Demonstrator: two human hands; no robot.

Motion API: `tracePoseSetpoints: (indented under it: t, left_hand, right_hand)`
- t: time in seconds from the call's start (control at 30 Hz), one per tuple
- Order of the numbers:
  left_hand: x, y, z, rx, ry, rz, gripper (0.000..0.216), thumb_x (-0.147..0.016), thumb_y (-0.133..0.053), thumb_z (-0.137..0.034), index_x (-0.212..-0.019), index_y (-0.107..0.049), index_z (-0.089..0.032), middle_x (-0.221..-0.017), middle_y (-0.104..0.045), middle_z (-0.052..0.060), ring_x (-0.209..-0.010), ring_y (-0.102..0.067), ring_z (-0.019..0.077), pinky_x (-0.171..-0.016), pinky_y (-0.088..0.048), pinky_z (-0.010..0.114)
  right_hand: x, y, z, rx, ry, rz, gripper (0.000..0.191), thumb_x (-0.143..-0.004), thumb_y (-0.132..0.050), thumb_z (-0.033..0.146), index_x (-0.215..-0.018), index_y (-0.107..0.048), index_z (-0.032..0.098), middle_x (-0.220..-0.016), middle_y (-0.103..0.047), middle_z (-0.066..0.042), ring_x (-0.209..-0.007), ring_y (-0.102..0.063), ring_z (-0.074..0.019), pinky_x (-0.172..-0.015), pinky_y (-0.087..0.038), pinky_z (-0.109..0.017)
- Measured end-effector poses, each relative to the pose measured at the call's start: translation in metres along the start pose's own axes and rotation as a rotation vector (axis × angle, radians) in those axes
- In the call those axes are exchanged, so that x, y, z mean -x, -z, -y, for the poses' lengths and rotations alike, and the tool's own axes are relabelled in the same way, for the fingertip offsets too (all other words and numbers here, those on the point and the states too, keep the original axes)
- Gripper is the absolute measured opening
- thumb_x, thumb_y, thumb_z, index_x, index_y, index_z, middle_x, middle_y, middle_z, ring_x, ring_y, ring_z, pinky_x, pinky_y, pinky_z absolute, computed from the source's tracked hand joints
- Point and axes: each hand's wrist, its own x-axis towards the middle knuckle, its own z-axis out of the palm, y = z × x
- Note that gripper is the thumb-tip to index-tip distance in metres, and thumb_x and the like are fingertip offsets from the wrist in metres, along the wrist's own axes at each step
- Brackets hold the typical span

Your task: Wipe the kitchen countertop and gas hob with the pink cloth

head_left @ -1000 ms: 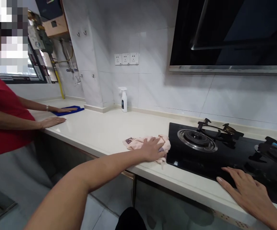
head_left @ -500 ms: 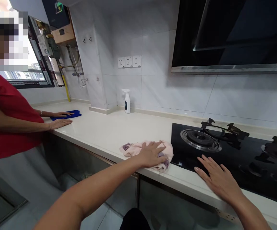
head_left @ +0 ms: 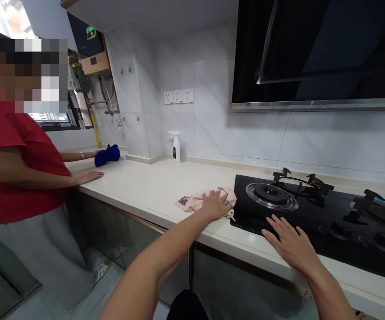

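Observation:
My left hand (head_left: 215, 205) presses down on a crumpled pink cloth (head_left: 192, 202) with darker purplish patches, its fingers bent over the folds. The cloth lies on the white countertop (head_left: 145, 182), against the left edge of the black gas hob (head_left: 245, 218). My right hand (head_left: 288, 242) rests with fingers spread at the hob's front edge and holds nothing. Just beyond it is the hob's left burner (head_left: 272, 195), with no pan support over it. A removed pan support (head_left: 300, 184) sits behind that burner.
To the left, a person in a red top (head_left: 29, 169) leans over the counter, one hand on a blue cloth (head_left: 107, 155), the other at the edge. A white spray bottle (head_left: 176, 149) stands by the wall below several sockets (head_left: 178, 96). A dark range hood (head_left: 319, 58) overhangs the hob.
My left hand has slid the pink cloth slightly away from the counter's front edge. The other person's blue cloth has moved farther back and bunched up. My right hand stays at the hob's edge.

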Motion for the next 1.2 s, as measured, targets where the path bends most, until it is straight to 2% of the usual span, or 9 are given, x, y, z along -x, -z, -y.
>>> tracePoseSetpoints:
  t: [0.13, 0.27, 0.43, 0.57, 0.67, 0.8, 1.03, 1.1, 1.2]
  left_hand:
    - [0.050, 0.005, 0.012, -0.014, -0.116, 0.039, 0.064, -0.101, -0.036, -0.069, -0.155, -0.047, -0.036, -0.173, -0.034, 0.005, -0.157, -0.030, 0.0350, -0.125, -0.024, 0.066]
    - [0.085, 0.019, 0.040, 0.037, -0.173, 0.120, 0.070, -0.101, -0.036, -0.070, -0.162, -0.037, -0.038, -0.177, -0.026, 0.003, -0.162, -0.022, 0.0334, -0.128, -0.020, 0.064]
    - [0.081, 0.033, 0.093, 0.001, 0.085, 0.070, 0.071, -0.098, -0.038, -0.073, -0.161, -0.039, -0.041, -0.174, -0.034, 0.001, -0.159, -0.029, 0.0313, -0.127, -0.025, 0.057]
    - [0.069, 0.041, 0.137, -0.041, 0.315, -0.022, 0.061, -0.100, -0.035, -0.063, -0.154, -0.048, -0.038, -0.168, -0.043, 0.007, -0.152, -0.037, 0.0369, -0.119, -0.029, 0.067]
    - [0.063, 0.042, 0.150, -0.079, 0.453, -0.073, 0.060, -0.099, -0.035, -0.059, -0.151, -0.051, -0.034, -0.166, -0.045, 0.012, -0.148, -0.040, 0.0417, -0.113, -0.032, 0.073]
    - [0.064, 0.031, 0.127, -0.110, 0.442, -0.089, 0.065, -0.097, -0.039, -0.061, -0.152, -0.052, -0.029, -0.168, -0.041, 0.016, -0.149, -0.038, 0.0455, -0.112, -0.031, 0.075]
    - [0.092, 0.005, 0.038, -0.078, 0.101, -0.107, 0.064, -0.094, -0.049, -0.067, -0.150, -0.053, -0.037, -0.171, -0.039, 0.005, -0.152, -0.036, 0.0378, -0.120, -0.030, 0.068]
    - [0.097, 0.003, 0.025, -0.052, 0.029, -0.127, 0.062, -0.094, -0.050, -0.066, -0.148, -0.054, -0.037, -0.171, -0.039, 0.006, -0.152, -0.037, 0.0383, -0.121, -0.028, 0.070]
    - [0.097, 0.002, 0.021, -0.010, -0.004, -0.134, 0.061, -0.093, -0.053, -0.064, -0.147, -0.056, -0.036, -0.170, -0.041, 0.007, -0.151, -0.039, 0.0396, -0.120, -0.029, 0.072]
  right_hand:
    - [-0.003, -0.008, -0.003, -0.016, 0.016, -0.027, 0.075, -0.099, -0.028, 0.065, -0.162, -0.044, 0.028, -0.172, -0.031, 0.000, -0.162, -0.022, -0.0300, -0.129, -0.024, -0.060]
    - [-0.001, -0.007, -0.003, -0.026, 0.017, -0.013, 0.077, -0.099, -0.026, 0.066, -0.162, -0.043, 0.027, -0.173, -0.029, 0.001, -0.163, -0.021, -0.0288, -0.129, -0.023, -0.059]
    - [0.001, -0.001, 0.000, -0.031, 0.005, 0.005, 0.079, -0.099, -0.023, 0.070, -0.164, -0.038, 0.028, -0.174, -0.026, 0.002, -0.163, -0.019, -0.0272, -0.130, -0.022, -0.057]
    - [0.001, 0.002, 0.002, -0.032, 0.000, 0.000, 0.076, -0.100, -0.025, 0.067, -0.164, -0.039, 0.028, -0.174, -0.028, 0.001, -0.163, -0.020, -0.0280, -0.130, -0.022, -0.057]
    - [0.000, 0.003, 0.004, -0.046, -0.004, -0.004, 0.075, -0.100, -0.025, 0.067, -0.163, -0.042, 0.029, -0.173, -0.030, 0.001, -0.162, -0.022, -0.0282, -0.130, -0.022, -0.057]
    - [-0.001, 0.003, 0.005, -0.044, -0.014, -0.007, 0.075, -0.100, -0.025, 0.066, -0.163, -0.042, 0.028, -0.173, -0.031, 0.000, -0.162, -0.022, -0.0280, -0.129, -0.022, -0.058]
    - [-0.001, 0.005, 0.006, -0.046, 0.005, -0.016, 0.073, -0.101, -0.027, 0.063, -0.162, -0.043, 0.027, -0.173, -0.032, -0.003, -0.162, -0.024, -0.0292, -0.128, -0.024, -0.058]
    - [-0.001, 0.006, 0.007, -0.035, 0.005, -0.015, 0.072, -0.102, -0.027, 0.062, -0.162, -0.042, 0.027, -0.173, -0.033, -0.003, -0.162, -0.025, -0.0292, -0.128, -0.024, -0.058]
    - [-0.001, 0.008, 0.007, -0.029, 0.004, 0.000, 0.070, -0.102, -0.029, 0.061, -0.163, -0.041, 0.027, -0.173, -0.032, -0.003, -0.162, -0.023, -0.0292, -0.129, -0.024, -0.058]
